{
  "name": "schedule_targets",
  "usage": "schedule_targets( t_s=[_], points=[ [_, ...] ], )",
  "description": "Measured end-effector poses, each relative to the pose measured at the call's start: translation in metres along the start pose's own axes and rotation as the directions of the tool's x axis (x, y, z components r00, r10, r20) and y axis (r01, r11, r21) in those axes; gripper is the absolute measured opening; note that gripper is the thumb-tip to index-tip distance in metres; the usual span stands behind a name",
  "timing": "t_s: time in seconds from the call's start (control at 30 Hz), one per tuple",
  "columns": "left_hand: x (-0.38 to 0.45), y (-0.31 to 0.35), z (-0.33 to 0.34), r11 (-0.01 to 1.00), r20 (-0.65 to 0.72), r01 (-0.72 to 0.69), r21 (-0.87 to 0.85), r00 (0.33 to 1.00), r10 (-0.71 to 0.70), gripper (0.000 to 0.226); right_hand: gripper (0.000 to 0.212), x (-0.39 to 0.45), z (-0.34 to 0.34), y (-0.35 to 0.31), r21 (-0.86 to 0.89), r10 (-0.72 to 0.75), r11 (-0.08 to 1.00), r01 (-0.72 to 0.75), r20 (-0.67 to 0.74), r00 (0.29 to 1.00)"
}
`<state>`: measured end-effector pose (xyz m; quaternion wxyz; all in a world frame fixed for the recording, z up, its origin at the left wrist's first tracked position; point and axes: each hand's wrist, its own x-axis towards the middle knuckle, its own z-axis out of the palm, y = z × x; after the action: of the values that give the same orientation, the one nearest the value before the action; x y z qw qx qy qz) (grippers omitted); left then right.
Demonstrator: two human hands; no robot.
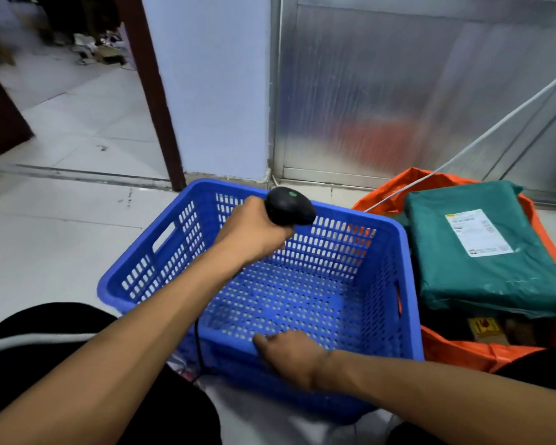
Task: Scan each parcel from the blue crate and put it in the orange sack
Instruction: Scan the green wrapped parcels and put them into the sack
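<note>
Count: one crate (408, 284), one sack (456, 351), one scanner (289, 205), one green parcel (488, 261) in plain view.
Parcel: lies in the sack's mouth, label up, right of the crate, well apart from both hands.
Left hand (254, 232): raised over the crate, gripping the scanner's handle.
Right hand (292, 354): fingers curled over the crate's near rim, gripping it.
Crate: on the floor (61, 245), no parcel showing inside.

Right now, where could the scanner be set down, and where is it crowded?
Free: the blue crate floor, bare between its walls, and the tiled floor to its left. Crowded: the orange sack, topped by the green parcel. The left hand holds the scanner; the right hand grips the near rim.
</note>
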<state>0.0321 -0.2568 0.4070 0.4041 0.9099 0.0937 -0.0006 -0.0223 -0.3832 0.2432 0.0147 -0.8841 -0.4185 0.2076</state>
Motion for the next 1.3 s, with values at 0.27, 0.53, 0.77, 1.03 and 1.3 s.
schedule_targets(
  t_s=[0.27,0.53,0.77,1.03,1.3],
  points=[
    [-0.001,-0.018,-0.014,0.999,0.012,0.052,0.003,0.999,-0.052,0.03,0.033,0.029,-0.02,0.025,-0.088,0.101,0.991,-0.105,-0.047,0.994],
    [-0.002,-0.03,-0.023,0.979,-0.028,0.067,0.191,0.998,-0.062,0.016,0.041,0.049,-0.034,0.049,-0.125,0.165,0.976,-0.176,-0.091,0.982],
    [0.007,-0.078,-0.02,0.94,-0.033,0.2,0.277,0.979,-0.199,0.012,0.04,0.047,-0.034,0.057,-0.098,0.141,0.985,-0.142,-0.01,0.99],
    [0.012,-0.115,-0.01,0.941,0.04,0.302,0.155,0.949,-0.312,0.009,0.054,0.008,-0.079,0.085,-0.173,0.109,0.982,-0.075,0.196,0.975],
    [-0.009,-0.171,-0.056,0.82,-0.144,0.427,-0.38,0.849,-0.509,0.007,0.056,-0.019,-0.141,0.073,-0.161,0.082,0.984,-0.07,0.066,0.994]
  ],
)
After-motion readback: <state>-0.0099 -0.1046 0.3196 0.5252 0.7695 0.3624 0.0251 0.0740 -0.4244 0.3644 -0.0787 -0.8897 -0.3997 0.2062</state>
